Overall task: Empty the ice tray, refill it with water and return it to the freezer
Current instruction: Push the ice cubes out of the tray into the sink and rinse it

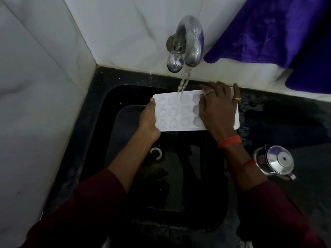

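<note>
Tray [179, 113]: white, in the middle of the frame, held about level over the sink with its long side running left to right. We count three rows of round cups. The right-hand cups are covered by a hand, and we cannot tell what the cups hold.
Left hand [149, 117]: grips the tray's left short edge, with the thumb on top near the upper left corner. Its fingers are hidden underneath.
Right hand [217, 108]: lies palm down over the tray's right end and grasps it, thumb on the top face and fingertips bent over the far edge. We see rings on two fingers and orange threads [229, 141] round the wrist.
Tap [191, 42]: curved steel, coming out of the tiled wall [44, 68] in the upper middle of the frame, and running.
Water [183, 81]: falls in a stream onto the tray's top row, near the far edge.
Sink [100, 122]: black, filling the centre and lower middle. The drain [156, 153] shows just beside the left forearm, and a clear tub [125, 122] lies left of centre, under the tray's left end.
Bench [286, 122]: dark and speckled, right of the sink.
Pot [276, 161]: shiny steel with a knobbed lid, on the bench just right of the right forearm.
Cloth [277, 29]: purple, in the upper right, draped over the wall ledge.
Sleeves [89, 212]: maroon, in the lower corners.
</note>
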### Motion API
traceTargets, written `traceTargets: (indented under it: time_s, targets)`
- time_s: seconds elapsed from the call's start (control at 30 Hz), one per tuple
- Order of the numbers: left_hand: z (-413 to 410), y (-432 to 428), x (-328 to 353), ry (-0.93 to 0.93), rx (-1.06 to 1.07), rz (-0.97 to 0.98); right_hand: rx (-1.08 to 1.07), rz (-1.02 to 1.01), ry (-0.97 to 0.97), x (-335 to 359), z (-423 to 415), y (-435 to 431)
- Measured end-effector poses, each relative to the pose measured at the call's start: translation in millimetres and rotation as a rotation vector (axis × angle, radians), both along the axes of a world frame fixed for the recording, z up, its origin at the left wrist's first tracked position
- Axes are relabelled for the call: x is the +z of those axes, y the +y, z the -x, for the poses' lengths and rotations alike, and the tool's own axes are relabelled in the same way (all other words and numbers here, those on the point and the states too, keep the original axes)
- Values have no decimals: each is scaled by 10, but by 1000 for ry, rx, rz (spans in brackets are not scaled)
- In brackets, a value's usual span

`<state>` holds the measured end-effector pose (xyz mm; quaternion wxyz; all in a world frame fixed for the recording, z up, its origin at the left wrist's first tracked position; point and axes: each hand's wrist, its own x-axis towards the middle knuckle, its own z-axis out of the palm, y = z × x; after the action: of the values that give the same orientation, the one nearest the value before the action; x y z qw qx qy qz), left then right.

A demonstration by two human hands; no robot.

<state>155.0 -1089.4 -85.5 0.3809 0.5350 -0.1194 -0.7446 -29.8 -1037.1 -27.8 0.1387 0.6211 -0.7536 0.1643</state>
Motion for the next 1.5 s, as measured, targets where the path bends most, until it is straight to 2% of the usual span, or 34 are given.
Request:
traceTargets:
  time_s: [0.13, 0.23, 0.3, 0.43, 0.6, 0.73, 0.8, 0.9, 0.97, 1.13, 1.27, 1.37, 1.5]
  targets:
    - [188, 103, 81, 18, -50, -59, 81, -155, 55, -24, -192, 147]
    - [234, 195, 36, 75, -66, -71, 258, -331, 2, -177, -540, 263]
    - [161, 250, 32, 95, -41, -82, 370, -371, -12, -320, -748, 318]
    - [-117, 310, -49, 115, -6, -92, 422, -389, 9, -487, -946, 349]
    - [-454, 220, -163, -26, 38, -59, 401, -380, 62, -517, -869, 324]
    - [-708, 126, -159, -87, 75, -25, 175, -326, 63, -504, -392, 327]
    - [-771, 100, -161, -77, 59, 14, 64, -308, -111, -482, -239, 371]
    - [-806, 95, -155, -91, 46, 62, -17, -237, -833, -355, -230, 424]
    - [-824, 90, -193, -126, 44, 103, -86, -182, -1129, -342, -221, 411]
    - [-804, 43, -211, -207, -15, 149, -9, -119, -1239, -308, -198, 430]
    - [-740, -31, -232, -185, -113, 87, 222, -39, -1168, -208, -236, 536]
    - [-701, -80, -275, -142, -143, -5, 393, -28, -1040, -246, -208, 566]
    - [-655, -163, -313, -56, -83, -51, 472, -60, -976, -316, -143, 542]
